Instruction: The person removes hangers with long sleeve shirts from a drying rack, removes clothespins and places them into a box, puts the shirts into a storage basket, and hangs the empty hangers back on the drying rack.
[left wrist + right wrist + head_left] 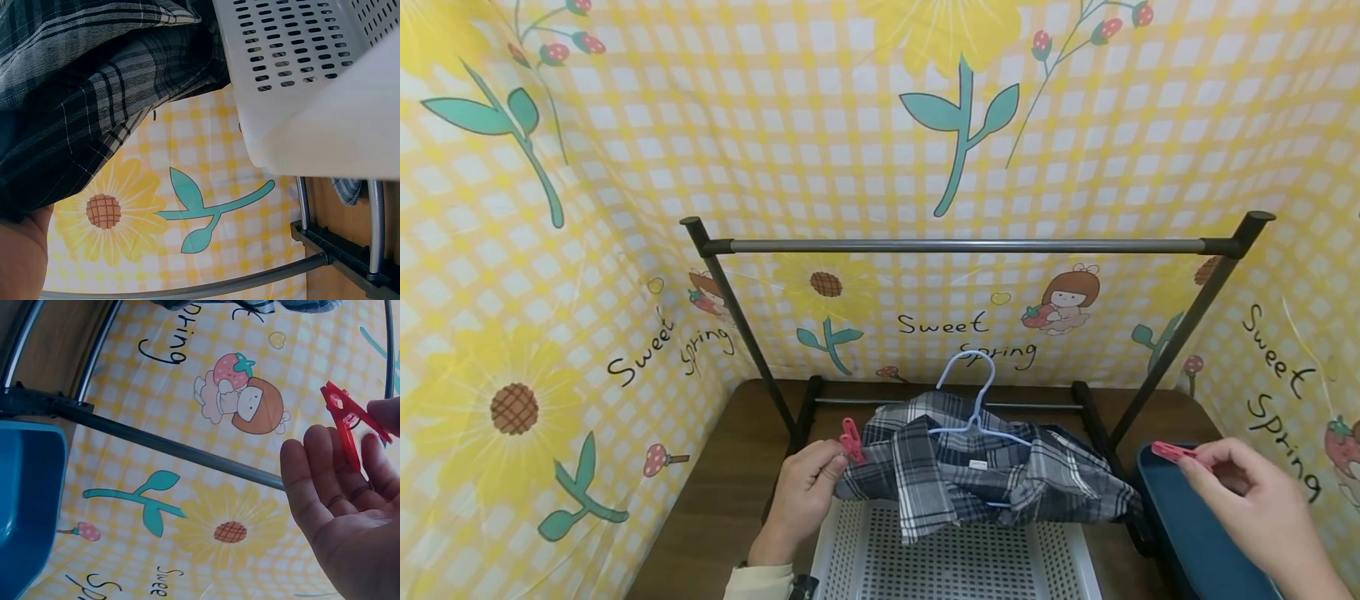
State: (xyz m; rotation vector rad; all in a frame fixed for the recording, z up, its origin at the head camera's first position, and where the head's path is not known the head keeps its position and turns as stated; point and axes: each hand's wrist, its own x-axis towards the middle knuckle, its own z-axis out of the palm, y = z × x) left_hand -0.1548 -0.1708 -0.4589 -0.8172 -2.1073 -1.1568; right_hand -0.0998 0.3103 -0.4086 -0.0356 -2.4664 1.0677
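A dark plaid shirt [917,467] hangs on a light blue hanger [976,417], whose hook stands up above the collar. My left hand [805,492] pinches the shirt's left end. A pink clothespin [852,442] stands at that shoulder beside my fingertips; whether they also touch it, I cannot tell. In the left wrist view, shirt fabric [119,81] covers most of that hand's fingers. On the right, apart from the shirt, my right hand [1255,492] pinches a second clothespin [1172,452]. The right wrist view shows this red clothespin [344,419] between thumb and fingers.
Below the shirt stands a white perforated basket [955,558]. A dark rack with a metal crossbar [962,246] rises behind it on the brown table [700,517]. At the right is a blue tray [1195,533], partly under my right hand. Patterned cloth [760,125] surrounds the table.
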